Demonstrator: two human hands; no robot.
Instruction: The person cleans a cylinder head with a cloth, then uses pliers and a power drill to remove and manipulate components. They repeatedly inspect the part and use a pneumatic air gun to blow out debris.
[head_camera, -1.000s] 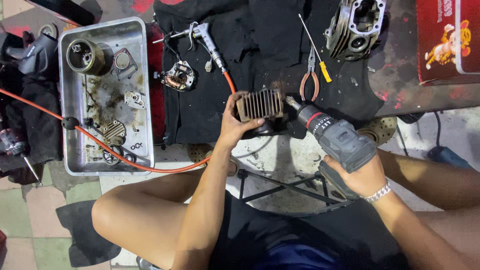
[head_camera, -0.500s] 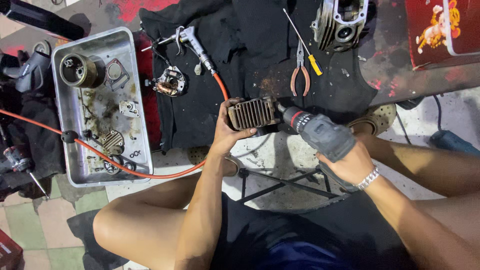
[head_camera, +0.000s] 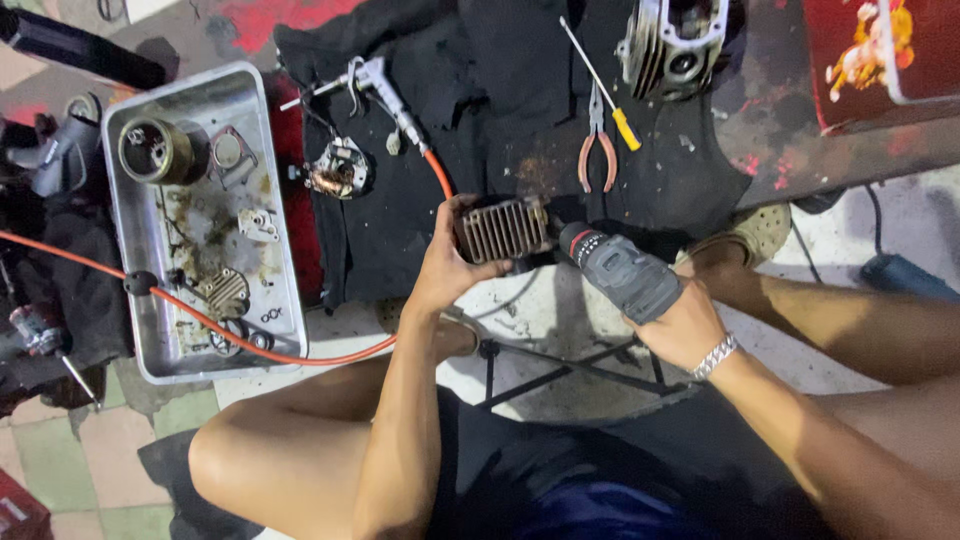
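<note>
At frame centre I am gripping the finned part (head_camera: 503, 229) with my left hand (head_camera: 447, 268), fingers clamped around its left end. My right hand (head_camera: 688, 325) is closed around the drill (head_camera: 618, 270), its nose touching the part's right side. Next, I judge, steady pressure and a firm hold are needed.

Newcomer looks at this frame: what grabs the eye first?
Centre frame: the left hand grips a finned metal part while the right hand presses a power drill against its side. At left, an orange hose crosses a grimy metal tray of small engine parts.
</note>
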